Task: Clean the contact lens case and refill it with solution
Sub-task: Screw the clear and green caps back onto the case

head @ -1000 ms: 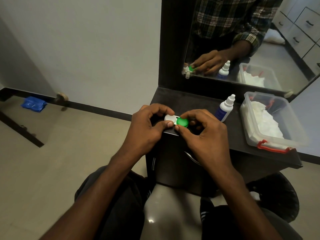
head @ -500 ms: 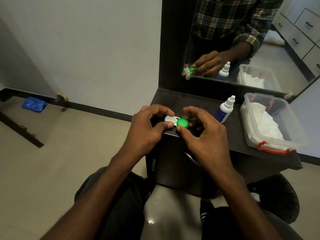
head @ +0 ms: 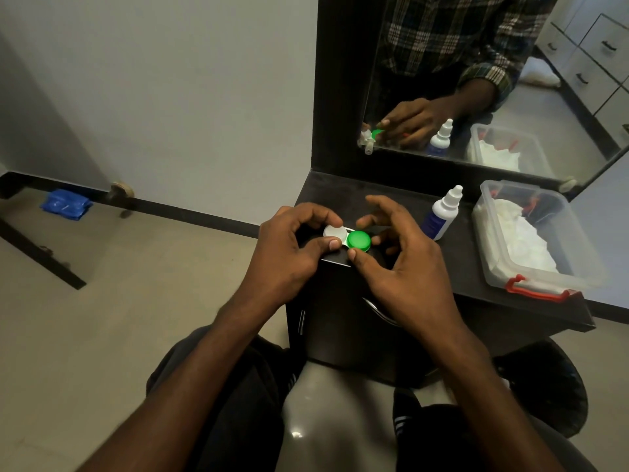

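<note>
Nearest the camera, 2 forearms reach over the knees to the front edge of a dark cabinet (head: 391, 206), where a lens case (head: 347, 237) is worked at. The case's white cap (head: 333, 231) is pinched between the thumb and curled fingers of the left hand (head: 289, 248), so the case is kept steady on the corner. The green cap (head: 359, 240) is touched low by the thumb of the right hand (head: 405, 267), but that hand's fingers (head: 384, 204) are now spread and lifted off the cap, where half a second ago they were curled over it. The grip on the green side is thus loosened to a wide, relaxed hand; a turn of the cap is judged finished, with a fresh hold likely needed before it comes off. Both caps are seen on the case, so cleaning and refilling are judged not begun.

Just behind the right hand, a solution bottle (head: 442, 212) stands capped and untouched. Further right, a clear box (head: 544, 281) with a red latch holds white tissue. Beyond, the hands and bottle are repeated in a mirror (head: 578, 107).
</note>
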